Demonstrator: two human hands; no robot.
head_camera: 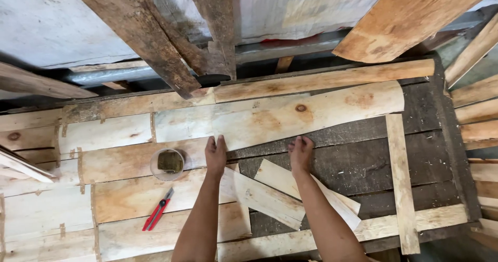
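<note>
- While both hands lie flat on the long veneer strip, keep your palms spread and press evenly so the thin sheet does not buckle.
- Your left hand has an open grip, fingers flat on the strip's lower edge, grasping nothing; keep it there as the anchor.
- Your right hand is likewise open, its fingertips at that edge where the pale wood meets the dark worktop; I judge it the better one to nudge with.
- That strip lies across the worktop, its left end meeting the sheets already laid; line the seam up by feel, since whether the edges touch or overlap is hard to tell from here.
- Mind the loose offcuts under your forearms; a sleeve-drag could shift them.
- Keep clear of the round tub and the red cutter, both near your left arm.
</note>
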